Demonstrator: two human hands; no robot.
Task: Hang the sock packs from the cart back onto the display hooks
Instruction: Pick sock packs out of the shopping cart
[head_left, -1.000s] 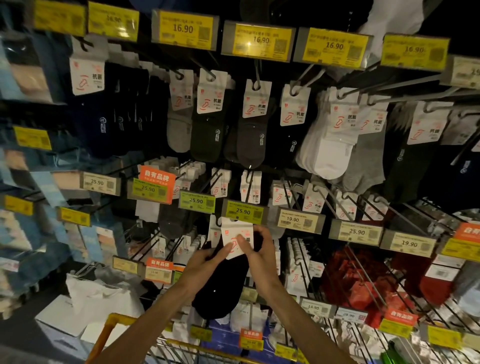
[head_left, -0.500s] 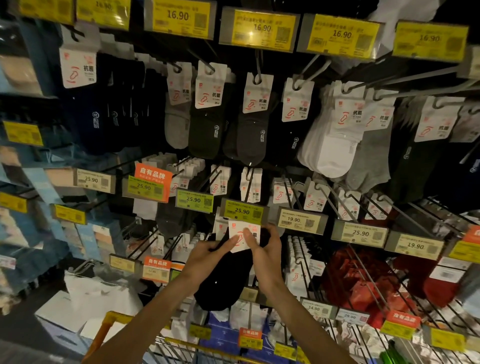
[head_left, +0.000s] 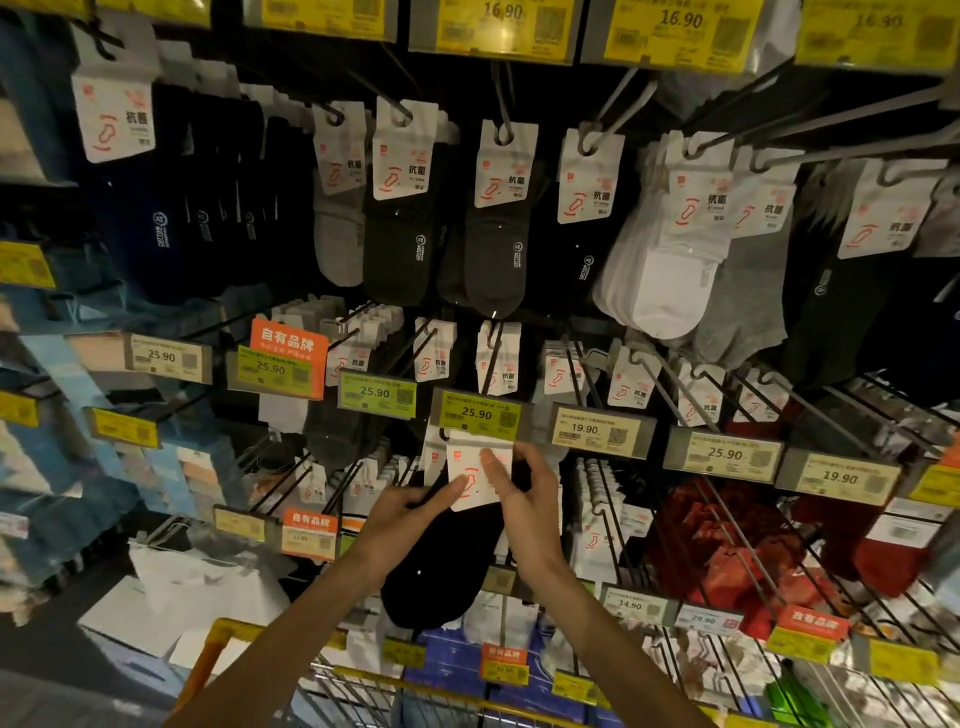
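Your left hand and right hand pinch the sock pack, raised nearer the price tag above them; hooking pending.

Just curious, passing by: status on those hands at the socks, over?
Left hand, right hand both pinch card of black sock pack. Card top under green 25.90 tag. Tag blocks view; hung or not unclear.

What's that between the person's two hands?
In the head view, the white header card of a black sock pack lies between the left hand and the right hand; both pinch it.
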